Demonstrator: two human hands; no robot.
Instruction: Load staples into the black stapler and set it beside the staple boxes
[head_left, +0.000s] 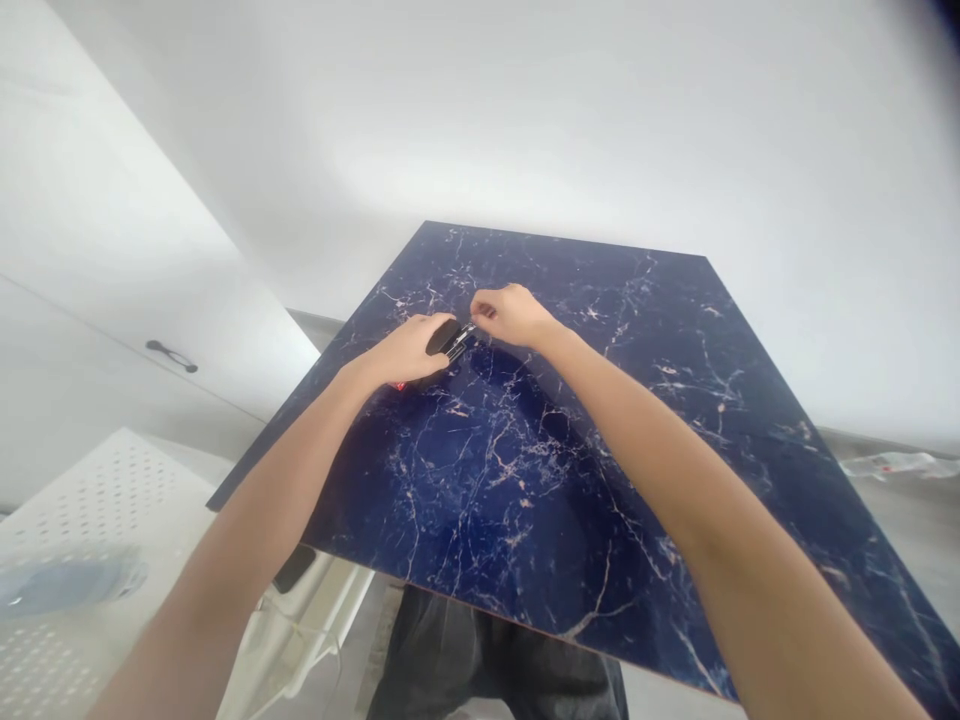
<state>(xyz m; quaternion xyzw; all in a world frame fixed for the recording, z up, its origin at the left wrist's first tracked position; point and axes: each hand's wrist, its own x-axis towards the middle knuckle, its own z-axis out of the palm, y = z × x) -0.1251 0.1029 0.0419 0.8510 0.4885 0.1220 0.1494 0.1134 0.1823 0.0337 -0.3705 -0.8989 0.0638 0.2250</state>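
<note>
My left hand (409, 352) is wrapped around a small black object (444, 338) on the dark blue marbled tabletop (510, 480). Thumb and fingers grip it from either side, and the palm hides much of it. A silvery strip (461, 337) shows along its right side. Beside the left palm, near the table surface, a red spot (399, 385) is visible. My right hand (504, 312) is closed in a pinch at the far right end of the silvery strip. What lies between its fingertips is too small to make out.
A white perforated surface (112, 490) with a clear plastic bottle (71, 582) stands at the lower left. A dark item (295, 568) lies below the table's left front edge. White wall rises behind; clear plastic wrapping (900, 465) lies at the right.
</note>
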